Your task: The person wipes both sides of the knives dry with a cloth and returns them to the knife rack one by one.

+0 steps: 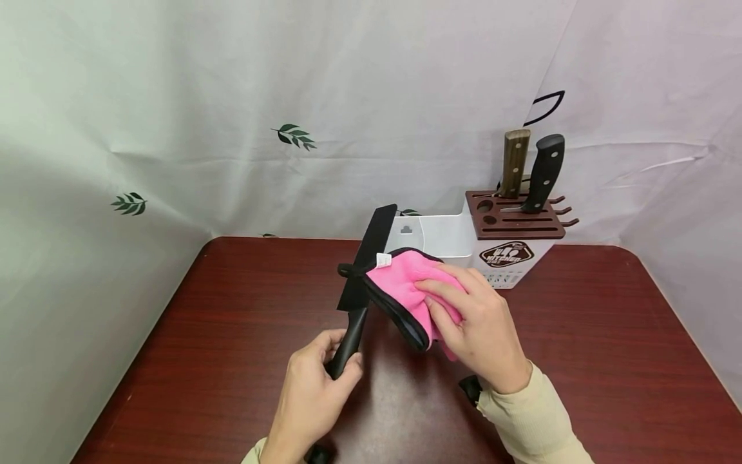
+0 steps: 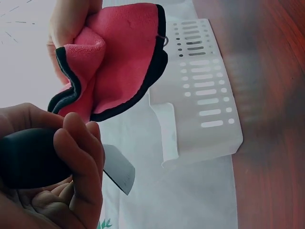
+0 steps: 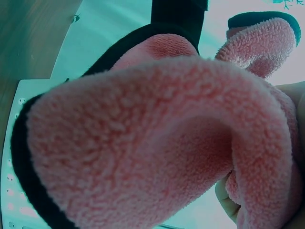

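Note:
My left hand (image 1: 310, 390) grips a black kitchen knife (image 1: 375, 237) by its handle, with the broad blade tilted up and away. In the left wrist view, the fingers curl round the dark handle (image 2: 33, 157), and part of the blade (image 2: 119, 167) shows beyond them. A pink cloth (image 1: 400, 283) with black edging and a white tag is bunched in my right hand (image 1: 487, 325). Its looped corner overlaps the blade in the head view; whether the two touch I cannot tell. Folds of the cloth (image 3: 133, 133) fill most of the right wrist view.
Behind the cloth stands a white knife holder (image 1: 443, 235) with a brown slotted top (image 1: 522, 227) and side hooks. Two knives, one with a wooden handle (image 1: 514, 164) and one with a black handle (image 1: 547, 171), stand in it. A pale curtain surrounds the reddish-brown table (image 1: 232, 335).

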Available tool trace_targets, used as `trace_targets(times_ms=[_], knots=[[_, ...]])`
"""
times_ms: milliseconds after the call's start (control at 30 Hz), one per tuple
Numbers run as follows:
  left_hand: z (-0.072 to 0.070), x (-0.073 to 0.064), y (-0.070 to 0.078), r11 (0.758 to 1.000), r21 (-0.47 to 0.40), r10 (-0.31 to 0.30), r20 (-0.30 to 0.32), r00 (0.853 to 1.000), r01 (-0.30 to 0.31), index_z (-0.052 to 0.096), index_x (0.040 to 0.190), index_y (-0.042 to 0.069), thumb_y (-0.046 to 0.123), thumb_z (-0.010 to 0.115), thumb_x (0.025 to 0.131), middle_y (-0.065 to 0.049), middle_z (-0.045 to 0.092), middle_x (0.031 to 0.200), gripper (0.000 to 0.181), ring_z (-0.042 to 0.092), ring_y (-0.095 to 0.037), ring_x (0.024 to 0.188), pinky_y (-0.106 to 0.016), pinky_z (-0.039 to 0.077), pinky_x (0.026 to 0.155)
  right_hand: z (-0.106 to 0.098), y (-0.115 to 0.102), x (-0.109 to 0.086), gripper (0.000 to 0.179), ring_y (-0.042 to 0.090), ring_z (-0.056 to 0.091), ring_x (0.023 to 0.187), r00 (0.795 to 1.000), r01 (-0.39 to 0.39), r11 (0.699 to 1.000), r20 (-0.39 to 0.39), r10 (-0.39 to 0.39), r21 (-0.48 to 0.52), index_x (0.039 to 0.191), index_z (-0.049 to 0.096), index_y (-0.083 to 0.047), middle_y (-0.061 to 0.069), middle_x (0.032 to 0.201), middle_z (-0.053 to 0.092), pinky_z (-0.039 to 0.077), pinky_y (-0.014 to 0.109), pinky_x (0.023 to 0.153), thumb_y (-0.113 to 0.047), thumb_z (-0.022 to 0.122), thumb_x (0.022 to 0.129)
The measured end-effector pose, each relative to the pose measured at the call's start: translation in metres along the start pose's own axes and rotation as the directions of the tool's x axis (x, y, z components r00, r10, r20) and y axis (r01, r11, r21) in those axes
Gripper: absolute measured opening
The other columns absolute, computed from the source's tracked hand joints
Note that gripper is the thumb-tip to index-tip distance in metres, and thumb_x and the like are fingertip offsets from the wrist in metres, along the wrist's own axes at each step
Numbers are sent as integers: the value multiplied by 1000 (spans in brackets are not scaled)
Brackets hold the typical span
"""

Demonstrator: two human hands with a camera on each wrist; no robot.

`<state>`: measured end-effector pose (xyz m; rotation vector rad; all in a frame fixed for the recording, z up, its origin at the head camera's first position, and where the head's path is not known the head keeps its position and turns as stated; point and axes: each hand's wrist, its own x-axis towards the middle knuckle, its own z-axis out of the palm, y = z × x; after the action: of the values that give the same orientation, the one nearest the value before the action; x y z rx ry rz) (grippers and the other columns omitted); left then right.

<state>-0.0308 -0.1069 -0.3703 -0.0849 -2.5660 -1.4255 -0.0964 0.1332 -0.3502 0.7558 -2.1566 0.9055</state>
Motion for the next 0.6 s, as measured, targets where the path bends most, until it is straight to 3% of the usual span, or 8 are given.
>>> trace_targets(times_ms=[300, 600], knots=[[-1, 1, -1, 999, 5, 35, -12, 999, -34, 70, 102, 18, 9, 73, 87, 18, 59, 67, 18, 47, -3, 54, -23, 39, 48, 1, 0, 0, 20, 22, 61, 99, 1000, -1, 1000, 5, 1, -9, 107, 78, -15, 4, 120, 69, 47, 33, 83, -13, 69, 89], [-3, 0, 3, 996, -74, -57, 15, 998, 58, 71, 95, 22, 6, 67, 88, 11, 56, 64, 18, 44, -7, 53, -23, 35, 47, 1, 0, -1, 20, 21, 60, 98, 1000, -10, 1000, 20, 10, -17, 107, 78, -16, 4, 121, 68, 47, 32, 81, -14, 68, 90]])
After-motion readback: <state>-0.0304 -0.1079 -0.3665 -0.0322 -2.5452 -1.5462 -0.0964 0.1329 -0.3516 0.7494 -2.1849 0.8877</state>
